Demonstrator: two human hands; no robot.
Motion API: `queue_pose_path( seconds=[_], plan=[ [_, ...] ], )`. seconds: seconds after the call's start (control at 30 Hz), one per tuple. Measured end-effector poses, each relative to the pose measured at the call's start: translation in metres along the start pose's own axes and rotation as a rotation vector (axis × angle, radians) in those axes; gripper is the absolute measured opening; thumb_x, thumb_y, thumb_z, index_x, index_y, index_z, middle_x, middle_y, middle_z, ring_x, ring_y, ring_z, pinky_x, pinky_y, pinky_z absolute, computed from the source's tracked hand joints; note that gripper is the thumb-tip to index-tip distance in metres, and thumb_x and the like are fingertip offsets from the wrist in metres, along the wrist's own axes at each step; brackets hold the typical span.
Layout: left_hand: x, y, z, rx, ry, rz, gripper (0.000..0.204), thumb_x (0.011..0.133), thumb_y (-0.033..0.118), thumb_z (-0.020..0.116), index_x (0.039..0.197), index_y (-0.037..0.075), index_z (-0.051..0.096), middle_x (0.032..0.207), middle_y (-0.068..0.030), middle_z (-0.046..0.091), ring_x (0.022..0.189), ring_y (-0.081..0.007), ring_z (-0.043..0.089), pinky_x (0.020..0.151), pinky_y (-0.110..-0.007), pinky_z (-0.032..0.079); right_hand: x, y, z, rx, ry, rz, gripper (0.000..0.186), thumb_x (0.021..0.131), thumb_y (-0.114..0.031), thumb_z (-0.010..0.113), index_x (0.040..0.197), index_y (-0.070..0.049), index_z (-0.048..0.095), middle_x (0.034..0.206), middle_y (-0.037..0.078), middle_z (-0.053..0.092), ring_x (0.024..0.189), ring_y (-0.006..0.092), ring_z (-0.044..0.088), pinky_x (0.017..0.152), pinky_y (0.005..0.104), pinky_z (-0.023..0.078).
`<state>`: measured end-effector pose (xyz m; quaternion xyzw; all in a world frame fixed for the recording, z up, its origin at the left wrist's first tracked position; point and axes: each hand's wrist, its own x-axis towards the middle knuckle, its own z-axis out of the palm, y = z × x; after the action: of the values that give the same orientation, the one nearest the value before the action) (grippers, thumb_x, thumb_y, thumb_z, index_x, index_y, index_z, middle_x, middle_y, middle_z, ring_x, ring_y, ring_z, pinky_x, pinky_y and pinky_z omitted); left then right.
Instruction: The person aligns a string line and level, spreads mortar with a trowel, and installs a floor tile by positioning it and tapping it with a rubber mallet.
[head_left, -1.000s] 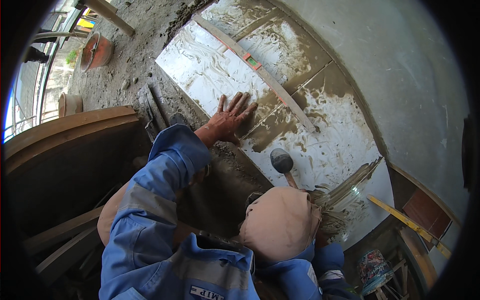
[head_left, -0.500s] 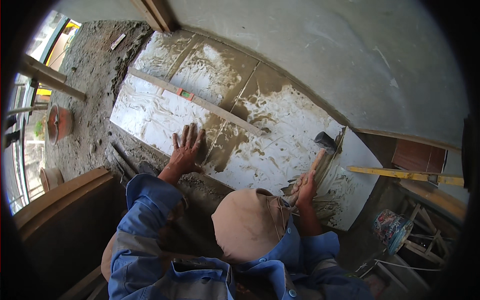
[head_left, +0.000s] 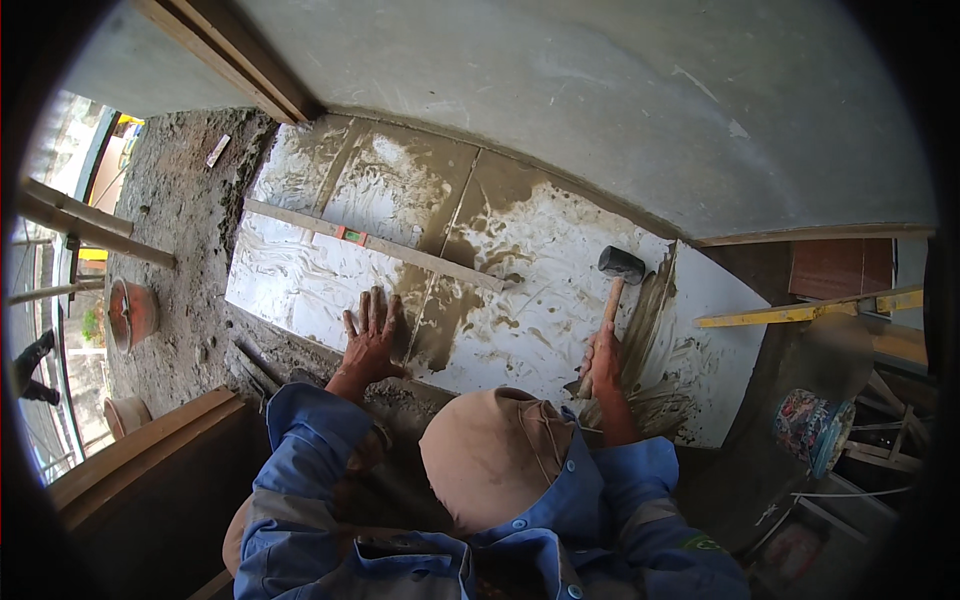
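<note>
Spread flat with fingers apart, my left hand (head_left: 370, 335) rests on a white floor tile (head_left: 300, 280) smeared with wet grey-brown mortar. My right hand (head_left: 603, 358) is wrapped round the wooden handle of a rubber mallet (head_left: 622, 264). Its black head is over the right-hand part of the tiles, beside a muddy joint; whether it touches the surface I cannot tell. Across the tiles, beyond my left hand, lies a long, dirty spirit level (head_left: 420, 260) with a small green vial. A tile (head_left: 715, 320) with a slanted outer edge lies right of the joint.
A grey wall (head_left: 600, 110) runs along the far side. Rough mortar and an orange bucket (head_left: 133, 312) are at left, with a wooden beam (head_left: 150, 435) nearer. At right are a yellow bar (head_left: 800, 312), reddish-brown tiles (head_left: 840, 265) and a colourful paint bucket (head_left: 808, 425).
The whole view has shifted, with the tiles turned slightly. The mallet has swung a little to the left and its handle stands straighter in the picture. My left hand stays flat on the tile.
</note>
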<state>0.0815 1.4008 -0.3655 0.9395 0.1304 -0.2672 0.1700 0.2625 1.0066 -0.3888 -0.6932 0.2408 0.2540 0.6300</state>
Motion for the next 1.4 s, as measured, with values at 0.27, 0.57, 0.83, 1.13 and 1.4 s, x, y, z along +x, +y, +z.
queue_pose_path(
  seconds=[0.27, 0.57, 0.83, 1.13, 1.4],
  plan=[
    [0.001, 0.007, -0.004, 0.027, -0.018, -0.038, 0.155, 0.046, 0.053, 0.094, 0.160, 0.011, -0.003, 0.163, -0.0287, -0.007, 0.151, -0.0472, -0.008, 0.113, -0.073, 0.006, 0.013, 0.011, 0.023, -0.028, 0.043, -0.066, 0.056, 0.101, -0.059, 0.040, 0.076, -0.010, 0.049, 0.054, 0.000, 0.043, 0.036, 0.0134, 0.041, 0.033, 0.0307, 0.038],
    [0.004, -0.005, 0.012, 0.043, 0.027, 0.017, 0.158, 0.044, 0.056, 0.093, 0.160, 0.012, -0.005, 0.163, -0.0293, -0.008, 0.149, -0.0500, -0.008, 0.111, -0.074, 0.007, -0.003, -0.008, 0.013, -0.003, -0.154, -0.095, 0.060, 0.100, -0.064, 0.041, 0.080, -0.008, 0.050, 0.056, -0.001, 0.044, 0.037, 0.0096, 0.039, 0.035, 0.0266, 0.037],
    [0.016, -0.012, 0.025, 0.110, -0.006, -0.005, 0.149, 0.054, 0.066, 0.085, 0.160, 0.012, -0.003, 0.163, -0.0286, -0.009, 0.150, -0.0490, -0.010, 0.112, -0.074, 0.006, -0.024, 0.044, 0.007, -0.071, 0.111, -0.216, 0.058, 0.099, -0.062, 0.044, 0.079, -0.008, 0.051, 0.056, -0.001, 0.043, 0.039, 0.0102, 0.040, 0.037, 0.0287, 0.036],
    [0.026, -0.038, 0.052, 0.238, 0.073, -0.047, 0.108, 0.087, 0.048, 0.066, 0.160, 0.012, -0.004, 0.163, -0.0268, -0.011, 0.150, -0.0483, -0.011, 0.110, -0.075, 0.009, -0.043, 0.035, 0.019, -0.037, -0.181, 0.012, 0.063, 0.096, -0.065, 0.047, 0.080, -0.005, 0.055, 0.061, 0.004, 0.048, 0.053, 0.0152, 0.049, 0.051, 0.0346, 0.040],
    [0.016, -0.037, 0.061, 0.372, 0.098, 0.036, 0.113, 0.084, 0.050, 0.069, 0.160, 0.012, -0.006, 0.163, -0.0267, -0.011, 0.150, -0.0481, -0.011, 0.111, -0.074, 0.009, -0.091, 0.071, -0.061, -0.265, 0.251, -0.166, 0.054, 0.101, -0.056, 0.045, 0.081, -0.007, 0.056, 0.061, 0.000, 0.049, 0.056, 0.0148, 0.051, 0.054, 0.0360, 0.041]
  ],
)
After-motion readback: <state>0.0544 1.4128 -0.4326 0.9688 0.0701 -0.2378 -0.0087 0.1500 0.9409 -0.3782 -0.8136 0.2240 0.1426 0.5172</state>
